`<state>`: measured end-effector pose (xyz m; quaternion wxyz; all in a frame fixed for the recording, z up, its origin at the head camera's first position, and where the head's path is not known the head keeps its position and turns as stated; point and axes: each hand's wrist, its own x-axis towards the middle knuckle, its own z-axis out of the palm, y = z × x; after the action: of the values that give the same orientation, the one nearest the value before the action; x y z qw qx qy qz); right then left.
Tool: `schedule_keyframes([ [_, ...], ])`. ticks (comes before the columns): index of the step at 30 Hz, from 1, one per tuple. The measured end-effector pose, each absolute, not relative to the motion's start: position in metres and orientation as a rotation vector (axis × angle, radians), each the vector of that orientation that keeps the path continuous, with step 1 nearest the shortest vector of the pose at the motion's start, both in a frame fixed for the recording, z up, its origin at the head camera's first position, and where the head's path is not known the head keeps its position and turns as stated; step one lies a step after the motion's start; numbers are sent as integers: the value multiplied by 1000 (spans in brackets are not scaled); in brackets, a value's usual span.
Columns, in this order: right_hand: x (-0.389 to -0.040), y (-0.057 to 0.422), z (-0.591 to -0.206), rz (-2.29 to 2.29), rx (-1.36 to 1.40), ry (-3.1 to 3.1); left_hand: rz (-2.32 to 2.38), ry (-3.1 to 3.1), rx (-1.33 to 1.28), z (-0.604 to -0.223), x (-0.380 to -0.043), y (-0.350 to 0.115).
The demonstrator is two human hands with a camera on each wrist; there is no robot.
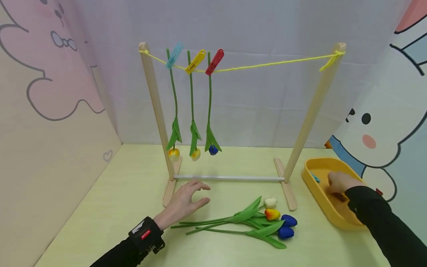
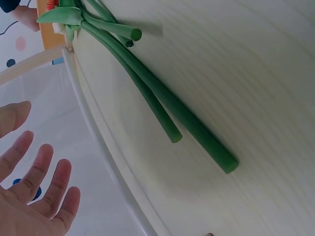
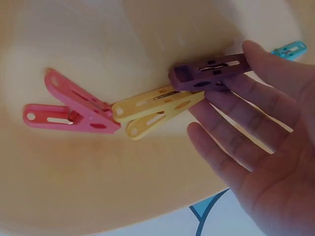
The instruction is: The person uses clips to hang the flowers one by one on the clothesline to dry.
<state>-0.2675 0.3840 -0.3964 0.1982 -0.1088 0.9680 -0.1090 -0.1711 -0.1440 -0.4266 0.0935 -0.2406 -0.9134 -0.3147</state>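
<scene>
Fingers of the left hand [image 1: 181,202] parted and loosely bent, as seen from the head; holding nothing, over the pale table [image 1: 110,215], near the stem ends of the loose tulips. Right hand [image 1: 343,181] down inside one yellow tray [image 1: 310,163]; from here, cannot tell what the fingertips pinch. One turquoise peg [image 1: 315,178] by the tray's left wall. Loose tulips: four heads counted, one white [image 1: 270,202], one orange-yellow [image 1: 272,214], two blue [image 1: 289,220]; heads toward the tray, stems toward the left hand. Hanging tulips: three, heads down, two yellow [image 1: 174,154], one blue [image 1: 213,150]. Pegs on the line: three, one light-blue [image 1: 174,55], one yellow [image 1: 196,61], one red [image 1: 215,62]; one per stem, all nearer the left post. One yellow line [image 1: 263,66], tied to two wooden posts [image 1: 310,115]; two wooden feet [image 1: 285,184], one white rod [image 1: 230,178] low between.

Left wrist view: thumb and four fingers in sight, fanned, gripping nothing. Four green stem ends on the table, two long in front. Right hand at the upper left corner, partly cut off, by the tray.

Right wrist view: purple peg [image 3: 189,76] pinched at its handle end, between thumb and fingers; other fingers extended. Pegs in sight: four, purple included. Pink peg [image 3: 83,110] and pale-yellow peg [image 3: 162,103] end to end; pale-yellow tip at the purple peg. Turquoise peg beyond the thumb, partly hidden.
</scene>
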Motion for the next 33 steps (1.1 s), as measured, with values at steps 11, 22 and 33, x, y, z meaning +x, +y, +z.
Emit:
schedule_keyframes([
  [11, -263, 385, -389, -342, -238, 2769, -923, -2708, -751, -430, -171, -142],
  [22, -244, 365, -350, -558, -298, 3084, -969, -2766, -766, -432, -171, -142],
  [33, -209, 315, -341, -1030, -374, 3245, -987, -3001, -972, -421, -180, -143],
])
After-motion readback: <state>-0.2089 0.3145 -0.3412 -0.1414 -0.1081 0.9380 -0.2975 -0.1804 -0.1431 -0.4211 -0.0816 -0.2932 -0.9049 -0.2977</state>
